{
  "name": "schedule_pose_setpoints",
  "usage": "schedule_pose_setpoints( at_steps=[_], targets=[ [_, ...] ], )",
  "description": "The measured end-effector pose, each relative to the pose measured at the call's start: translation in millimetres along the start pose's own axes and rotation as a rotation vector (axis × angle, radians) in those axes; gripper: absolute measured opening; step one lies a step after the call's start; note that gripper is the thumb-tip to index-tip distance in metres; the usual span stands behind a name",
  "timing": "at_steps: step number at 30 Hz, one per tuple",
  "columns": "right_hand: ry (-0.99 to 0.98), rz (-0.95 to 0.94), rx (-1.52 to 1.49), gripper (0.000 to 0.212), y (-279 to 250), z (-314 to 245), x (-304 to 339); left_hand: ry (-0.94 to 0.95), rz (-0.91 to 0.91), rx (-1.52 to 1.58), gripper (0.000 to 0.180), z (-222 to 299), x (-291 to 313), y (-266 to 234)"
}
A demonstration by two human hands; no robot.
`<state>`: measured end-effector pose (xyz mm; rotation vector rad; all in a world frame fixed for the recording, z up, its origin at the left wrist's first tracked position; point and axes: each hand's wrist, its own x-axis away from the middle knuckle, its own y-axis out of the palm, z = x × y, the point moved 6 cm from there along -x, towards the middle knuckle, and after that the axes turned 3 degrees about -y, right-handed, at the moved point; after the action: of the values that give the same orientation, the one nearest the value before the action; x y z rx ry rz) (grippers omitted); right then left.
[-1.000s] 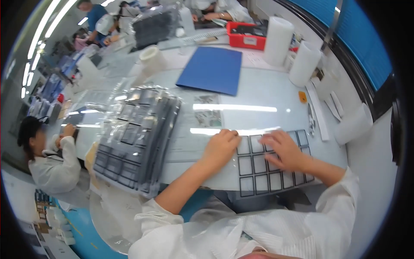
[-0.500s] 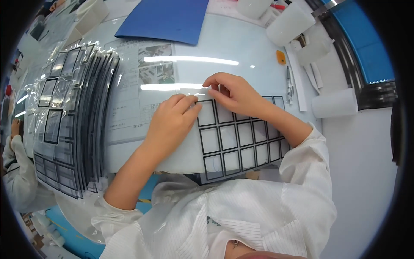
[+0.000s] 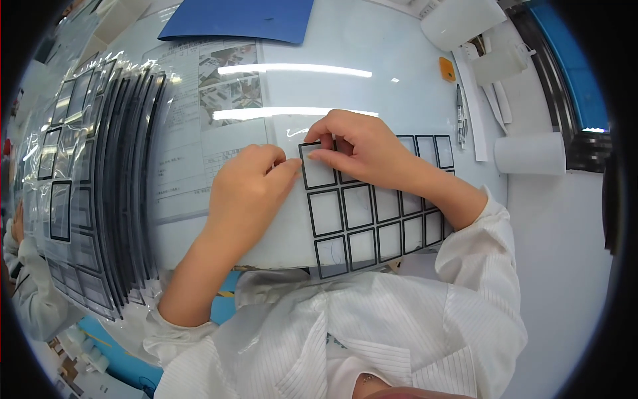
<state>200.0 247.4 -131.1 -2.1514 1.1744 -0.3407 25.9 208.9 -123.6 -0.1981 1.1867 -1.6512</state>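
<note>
A clear sheet with a grid of black-bordered rectangular frames point(image 3: 359, 206) lies flat on the table in front of me. Over its far left corner curls my right hand point(image 3: 362, 149), thumb and index finger bent toward each other with a small gap at the tips. Just left of that corner is my left hand point(image 3: 249, 186), its thumb and index finger pinched together. Anything thin or clear between the fingers of either hand is too small to make out. Part of the sheet's far row is hidden under my right hand and forearm.
At left stands a thick stack of similar black-framed sheets in clear plastic point(image 3: 123, 193). A printed paper point(image 3: 179, 153) lies beside it. Farther off is a blue folder point(image 3: 239, 20). An orange piece point(image 3: 446, 69), a pen point(image 3: 460, 113) and white rolls point(image 3: 530, 155) are at right. A co-worker's sleeve point(image 3: 40, 286) shows far left.
My right hand has come down and left onto the sheet's far left corner, its thumb and index finger nearer each other. My left hand has shifted slightly left. The view has moved a little.
</note>
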Motion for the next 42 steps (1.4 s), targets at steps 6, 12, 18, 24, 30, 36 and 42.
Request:
schedule_pose_setpoints(
  at_steps=[6, 12, 18, 24, 30, 36, 42],
  targets=[
    [-0.038, 0.011, 0.024, 0.019, 0.7, 1.7, 0.0, -0.028, -0.013, 0.046, 0.015, -2.1, -2.2, -0.3],
    [-0.045, 0.010, 0.031, 0.018, 1.8, 0.7, 0.3, -0.037, -0.013, 0.059, 0.011, -2.0, -1.6, -1.0],
    [-0.066, 0.018, 0.040, 0.017, 1.7, 3.3, -0.2, -0.048, -0.026, 0.068, 0.011, -3.1, -2.3, 0.1],
    [-0.009, 0.026, 0.031, 0.017, 0.4, 1.0, -0.1, -0.058, -0.033, 0.069, 0.010, -2.7, -2.2, -0.8],
    [-0.076, 0.049, 0.060, 0.016, 2.5, 2.2, 1.3, -0.052, -0.068, 0.069, 0.018, -2.8, -3.2, -0.6],
    [-0.074, 0.055, 0.085, 0.017, 3.2, 1.1, 0.9, -0.055, -0.047, 0.069, 0.010, -2.7, -3.9, -1.6],
    [-0.080, 0.058, 0.090, 0.017, 3.7, 2.1, 1.2, -0.070, -0.048, 0.074, 0.008, -2.7, -3.8, -0.7]
  ],
)
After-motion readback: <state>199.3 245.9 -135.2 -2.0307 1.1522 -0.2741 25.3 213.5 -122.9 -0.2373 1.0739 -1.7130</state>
